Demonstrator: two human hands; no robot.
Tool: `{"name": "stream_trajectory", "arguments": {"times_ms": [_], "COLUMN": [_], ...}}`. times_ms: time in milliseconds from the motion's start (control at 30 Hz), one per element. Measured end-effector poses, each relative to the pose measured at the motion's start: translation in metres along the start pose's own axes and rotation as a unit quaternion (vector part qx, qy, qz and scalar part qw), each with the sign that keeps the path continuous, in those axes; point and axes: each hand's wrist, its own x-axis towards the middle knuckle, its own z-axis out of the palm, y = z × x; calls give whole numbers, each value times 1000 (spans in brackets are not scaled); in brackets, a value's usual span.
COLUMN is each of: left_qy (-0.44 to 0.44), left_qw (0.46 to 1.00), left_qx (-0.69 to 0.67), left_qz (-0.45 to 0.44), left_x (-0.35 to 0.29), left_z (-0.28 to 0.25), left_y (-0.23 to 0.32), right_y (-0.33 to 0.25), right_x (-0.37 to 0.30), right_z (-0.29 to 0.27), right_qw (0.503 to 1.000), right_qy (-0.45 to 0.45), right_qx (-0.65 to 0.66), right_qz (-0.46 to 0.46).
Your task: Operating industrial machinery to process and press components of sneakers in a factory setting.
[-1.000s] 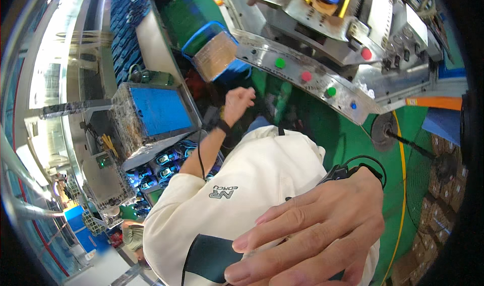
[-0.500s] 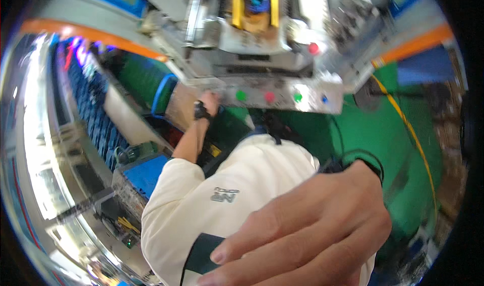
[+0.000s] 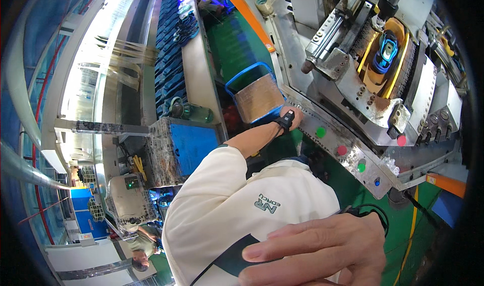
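Note:
My left hand (image 3: 292, 116), with a dark band on the wrist, is at the left end of a metal control panel (image 3: 330, 144) bearing green and red round buttons. Its fingers are mostly hidden, so what they grip or press does not show. Close in front of my off-white shirt (image 3: 222, 210), my right hand (image 3: 322, 248) has its fingers stretched out and slightly apart, back of the hand toward me; nothing shows in it. Beyond the panel, in the machine (image 3: 348, 92), a blue shoe (image 3: 386, 52) sits between yellow side pieces.
A blue-rimmed basket (image 3: 259, 95) with a brown board stands left of the panel. Farther left are a conveyor (image 3: 171, 59) with dark blue items, a green bottle (image 3: 196, 112) and a blue-topped stand (image 3: 191, 147). Another person (image 3: 143, 245) is at lower left.
The view has swung to the left, putting the machine at upper right and showing more of the conveyor side. My left hand stays at the panel end; my right hand stays before the shirt.

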Motion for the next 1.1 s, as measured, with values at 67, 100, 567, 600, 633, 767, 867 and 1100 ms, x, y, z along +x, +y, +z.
{"name": "stream_trajectory", "arguments": {"times_ms": [67, 100, 567, 600, 633, 767, 867, 1100], "left_qy": [-38, -44, -134, -42, -62, -73, -68, -130], "left_qw": [999, 998, 987, 997, 997, 995, 996, 954], "left_qx": [-23, -30, 50, -12, -30, -67, -49, 246], "left_qz": [-17, -18, 71, 65, 19, -21, -14, 109], "left_x": [0, 0, -3, -2, -7, -2, -5, 9], "left_z": [-12, -18, -51, -58, -67, -64, -78, 19], "left_y": [0, 2, -42, -38, -33, -41, -27, -49], "right_y": [4, 6, 30, 49, 61, 119, 206, 364], "right_x": [6, 11, -3, -23, -45, -164, -295, -489], "right_z": [-2, -2, -84, -103, -122, -157, -172, -243], "right_qw": [987, 986, 987, 992, 994, 906, 715, 568], "right_qy": [-14, -13, -158, -124, -72, 341, 548, 376], "right_qx": [-93, -95, 34, 5, -33, -129, -316, -529], "right_qz": [-133, -134, -24, 20, 69, 214, 297, 505]}}
